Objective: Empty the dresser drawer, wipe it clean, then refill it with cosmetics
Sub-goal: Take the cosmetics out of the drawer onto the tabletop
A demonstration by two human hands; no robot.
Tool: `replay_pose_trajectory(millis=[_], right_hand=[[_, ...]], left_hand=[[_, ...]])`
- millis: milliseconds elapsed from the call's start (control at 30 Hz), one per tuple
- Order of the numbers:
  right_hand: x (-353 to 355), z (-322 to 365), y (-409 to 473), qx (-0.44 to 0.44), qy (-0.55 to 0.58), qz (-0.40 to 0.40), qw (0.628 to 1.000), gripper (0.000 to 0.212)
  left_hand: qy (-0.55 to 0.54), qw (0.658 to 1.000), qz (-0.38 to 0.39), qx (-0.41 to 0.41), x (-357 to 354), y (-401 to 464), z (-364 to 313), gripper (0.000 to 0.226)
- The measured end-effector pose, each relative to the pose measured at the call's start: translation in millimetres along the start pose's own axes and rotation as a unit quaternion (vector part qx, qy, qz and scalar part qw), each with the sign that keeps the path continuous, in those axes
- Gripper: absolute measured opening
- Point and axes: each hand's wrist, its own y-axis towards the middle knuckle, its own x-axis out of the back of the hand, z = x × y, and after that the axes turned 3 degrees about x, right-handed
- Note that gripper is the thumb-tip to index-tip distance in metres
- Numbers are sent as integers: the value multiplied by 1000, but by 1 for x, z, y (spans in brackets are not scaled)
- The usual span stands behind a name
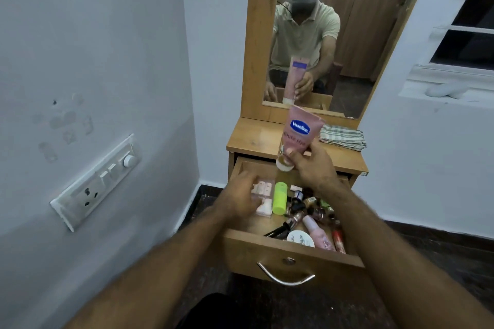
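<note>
The wooden dresser drawer (291,251) is pulled out and holds several cosmetics. My right hand (311,165) grips a pink Vaseline tube (298,136) near its white cap, cap down, above the drawer's back edge. My left hand (242,196) is blurred over the drawer's left side, fingers relaxed, beside a clear packet of pink items (263,196). A lime green bottle (280,197) lies next to the packet. Small dark bottles, a white jar (300,239) and a pink bottle (318,234) lie at the right and front.
A folded checked cloth (343,137) lies on the dresser top (254,136) at the right. A mirror (320,35) stands behind it. A white wall with a switch panel (99,181) is at the left. A window sill (449,88) is at the right.
</note>
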Motion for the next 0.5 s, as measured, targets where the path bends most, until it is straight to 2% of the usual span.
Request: replay_pose_trajectory(millis=[133, 200, 333, 500], right_hand=[[-11, 7, 57, 17, -56, 0, 998, 37], [-17, 8, 78, 20, -41, -5, 999, 38], [-21, 7, 109, 50, 3, -41, 998, 37], [-20, -15, 137, 50, 21, -55, 997, 37]], left_hand=[[158, 983, 92, -10, -18, 17, 8, 67], [208, 970, 122, -10, -23, 30, 8, 72], [225, 964, 143, 5, -29, 53, 10, 80], [210, 970, 121, 29, -42, 65, 5, 70]])
